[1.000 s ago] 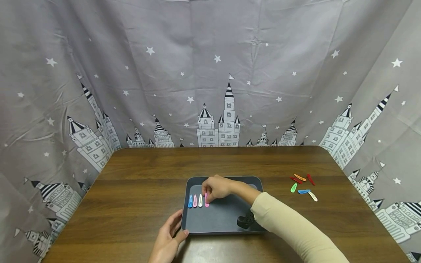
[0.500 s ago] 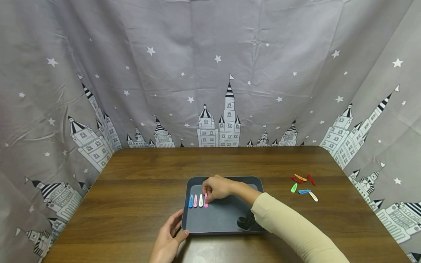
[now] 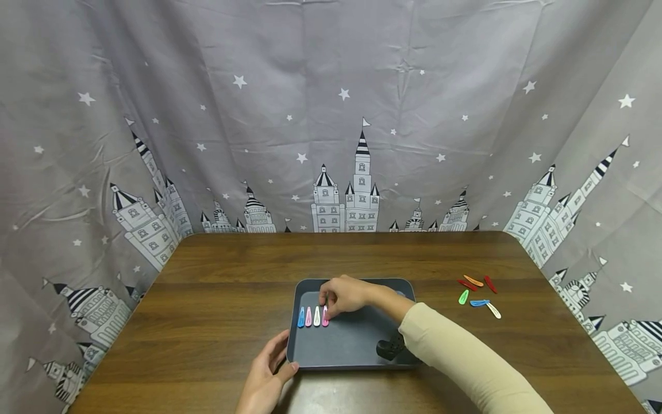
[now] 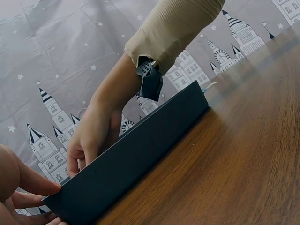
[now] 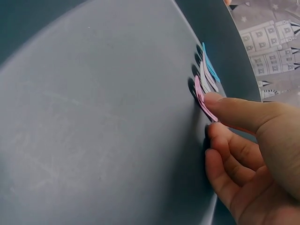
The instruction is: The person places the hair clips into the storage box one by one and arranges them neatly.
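A grey tray (image 3: 341, 351) lies on the wooden table. Along its left part stands a row of snap hair clips: a blue clip (image 3: 301, 317), a light pink clip (image 3: 308, 316), a white clip (image 3: 317, 316) and a brighter pink hair clip (image 3: 325, 317). My right hand (image 3: 345, 296) reaches over the tray and holds that last pink clip, thumb on it in the right wrist view and fingers curled beside it. My left hand (image 3: 266, 371) grips the tray's near left corner, thumb (image 4: 40, 180) at the rim; some of its fingers are partly hidden.
Right of the tray, on the table (image 3: 222, 287), lie an orange clip (image 3: 473, 280), two red clips, a green clip (image 3: 463, 296), a blue clip (image 3: 478, 303) and a cream clip (image 3: 493, 310). A black wrist device (image 3: 390, 348) hangs at the right cuff. A grey castle-print curtain (image 3: 331, 115) stands behind.
The brighter pink clip has shifted slightly left, closer to the white one, under my right fingers. My left hand has stayed at the tray's corner.
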A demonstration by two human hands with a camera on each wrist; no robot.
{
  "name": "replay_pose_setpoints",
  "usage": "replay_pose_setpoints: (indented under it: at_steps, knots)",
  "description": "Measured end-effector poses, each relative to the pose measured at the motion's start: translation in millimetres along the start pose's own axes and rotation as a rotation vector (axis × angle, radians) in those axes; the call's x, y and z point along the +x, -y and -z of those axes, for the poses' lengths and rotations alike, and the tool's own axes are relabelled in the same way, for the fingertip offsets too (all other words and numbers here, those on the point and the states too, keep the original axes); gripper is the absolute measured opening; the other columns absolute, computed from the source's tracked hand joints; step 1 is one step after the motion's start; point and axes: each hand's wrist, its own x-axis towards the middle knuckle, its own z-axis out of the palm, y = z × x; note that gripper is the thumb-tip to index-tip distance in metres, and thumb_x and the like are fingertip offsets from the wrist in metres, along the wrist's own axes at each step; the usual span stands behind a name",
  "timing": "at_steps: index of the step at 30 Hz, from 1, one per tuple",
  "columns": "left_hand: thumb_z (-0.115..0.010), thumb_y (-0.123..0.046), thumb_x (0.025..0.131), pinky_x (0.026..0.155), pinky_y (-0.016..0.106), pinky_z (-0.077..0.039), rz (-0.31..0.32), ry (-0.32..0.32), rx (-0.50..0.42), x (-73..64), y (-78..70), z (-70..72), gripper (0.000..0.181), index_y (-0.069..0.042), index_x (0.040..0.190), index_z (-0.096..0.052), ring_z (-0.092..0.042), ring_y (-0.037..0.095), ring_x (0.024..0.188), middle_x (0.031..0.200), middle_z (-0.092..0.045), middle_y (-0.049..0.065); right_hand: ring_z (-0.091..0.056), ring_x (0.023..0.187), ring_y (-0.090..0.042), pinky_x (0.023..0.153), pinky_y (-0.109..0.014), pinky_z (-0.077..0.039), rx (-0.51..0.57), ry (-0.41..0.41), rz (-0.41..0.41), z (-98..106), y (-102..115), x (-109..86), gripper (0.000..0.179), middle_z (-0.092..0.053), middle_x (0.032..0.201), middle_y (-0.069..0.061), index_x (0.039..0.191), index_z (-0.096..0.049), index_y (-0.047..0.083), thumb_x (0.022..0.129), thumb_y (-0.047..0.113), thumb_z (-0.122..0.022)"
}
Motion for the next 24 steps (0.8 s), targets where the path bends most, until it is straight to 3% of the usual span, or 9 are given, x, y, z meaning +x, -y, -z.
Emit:
replay_pose_setpoints:
  at_steps: [10, 24]
  knots:
    - [-0.065, 0.014, 0.089, 0.107, 0.049, -0.047, -0.001, -0.006, -0.01, -0.8, -1.0, -0.1, 0.065, 0.016, 0.148, -0.038, -0.044, 0.051, 0.137, 0.149, -0.043, 0.038, -0.053, 0.062, -0.004, 0.058, -0.02, -0.045, 0.029, -0.027, 0.063, 16, -6, -13.2, 0.019, -0.062, 0.074, 0.004, 0.103, -0.071, 0.005, 0.09, 0.011, -0.082]
    - [-0.065, 0.014, 0.089, 0.107, 0.048, -0.047, -0.003, -0.011, -0.006, -0.2, 1.0, -0.7, 0.065, 0.016, 0.148, -0.038, -0.045, 0.05, 0.137, 0.149, -0.044, 0.037, -0.057, 0.067, -0.004, 0.063, -0.022, -0.047, 0.033, -0.034, 0.07, 30, -11, -30.6, 0.017, -0.064, 0.074, 0.009, 0.104, -0.071, 0.005, 0.09, 0.01, -0.08]
